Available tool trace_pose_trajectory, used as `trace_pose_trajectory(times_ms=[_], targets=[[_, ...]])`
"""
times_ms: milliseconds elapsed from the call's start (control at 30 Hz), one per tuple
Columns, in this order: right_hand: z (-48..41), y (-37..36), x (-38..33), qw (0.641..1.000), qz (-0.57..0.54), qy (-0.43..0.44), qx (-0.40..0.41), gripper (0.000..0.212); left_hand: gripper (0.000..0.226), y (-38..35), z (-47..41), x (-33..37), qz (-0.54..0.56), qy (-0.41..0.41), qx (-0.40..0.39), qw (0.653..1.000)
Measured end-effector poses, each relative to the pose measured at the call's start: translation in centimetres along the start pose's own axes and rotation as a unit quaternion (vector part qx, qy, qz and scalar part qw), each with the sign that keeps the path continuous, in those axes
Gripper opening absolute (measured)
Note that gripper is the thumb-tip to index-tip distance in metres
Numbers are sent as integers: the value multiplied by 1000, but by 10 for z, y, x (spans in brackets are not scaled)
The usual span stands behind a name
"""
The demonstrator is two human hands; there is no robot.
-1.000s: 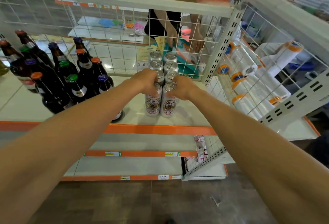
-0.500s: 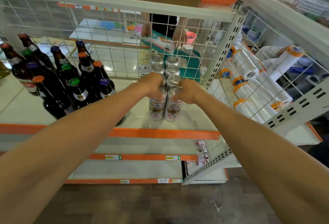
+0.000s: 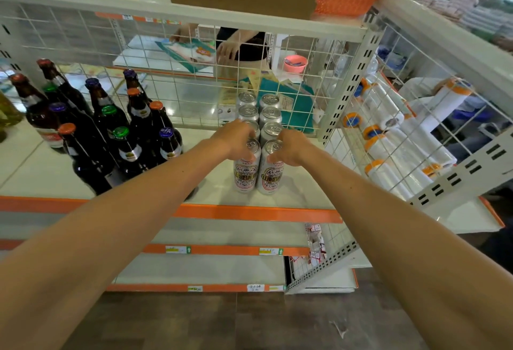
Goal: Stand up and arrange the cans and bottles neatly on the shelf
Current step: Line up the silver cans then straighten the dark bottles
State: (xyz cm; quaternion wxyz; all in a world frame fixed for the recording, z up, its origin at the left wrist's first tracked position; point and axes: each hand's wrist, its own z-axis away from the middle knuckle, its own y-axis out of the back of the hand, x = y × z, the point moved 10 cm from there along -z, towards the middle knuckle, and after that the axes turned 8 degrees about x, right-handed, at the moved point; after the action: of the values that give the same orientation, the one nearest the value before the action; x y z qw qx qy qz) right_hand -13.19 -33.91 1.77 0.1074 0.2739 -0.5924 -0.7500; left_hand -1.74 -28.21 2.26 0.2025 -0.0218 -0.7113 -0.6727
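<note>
STOCKING THE AISLE: A person's left hand point(image 3: 237, 138) curls over the rim of the front-left beer can point(image 3: 245, 172) while the right hand point(image 3: 293, 149) grips the top of the front-right beer can point(image 3: 270, 176). Both cans stand upright at the head of a double row of cans point(image 3: 270, 115) running toward twelve o'clock on the shelf point(image 3: 302, 190). Dark glass bottles point(image 3: 111, 138) cluster at nine o'clock of the row. The aluminium cans are probably full and fairly heavy; they look smooth, slippery and easily dented, so a hold round the upper wall seems surest. The breakable bottles would be best taken by the body.
</note>
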Motion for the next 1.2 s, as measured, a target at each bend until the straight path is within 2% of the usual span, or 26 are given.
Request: trace_pose_trajectory(times_ms=[133,200,300,400,567,700,767,867,1033,1200], targets=[[7,-1,2,999,-32,6,-7,75,71,3,3,-3,27,11,8,1000],[11,-1,2,999,-39,16,-18,69,70,7,4,-7,40,19,3,999],[14,4,6,999,-39,15,-27,64,63,21,3,-12,74,45,21,996],[16,15,4,999,-38,16,-27,72,52,40,4,-13,95,68,47,992],[20,41,-4,1000,-11,19,-6,76,51,68,10,-16,41,68,50,996],[22,60,-18,1000,-1,30,10,64,48,90,20,-21,-33,63,42,997],[25,67,-26,999,20,25,10,74,51,103,25,-25,-50,62,46,996],[29,78,-47,998,38,37,20,79,54,127,33,-34,-66,69,49,994],[33,86,-102,995,54,80,30,64,55,173,57,-51,-86,69,83,990],[38,70,-175,989,56,138,22,76,54,193,98,-97,-95,113,68,987]])
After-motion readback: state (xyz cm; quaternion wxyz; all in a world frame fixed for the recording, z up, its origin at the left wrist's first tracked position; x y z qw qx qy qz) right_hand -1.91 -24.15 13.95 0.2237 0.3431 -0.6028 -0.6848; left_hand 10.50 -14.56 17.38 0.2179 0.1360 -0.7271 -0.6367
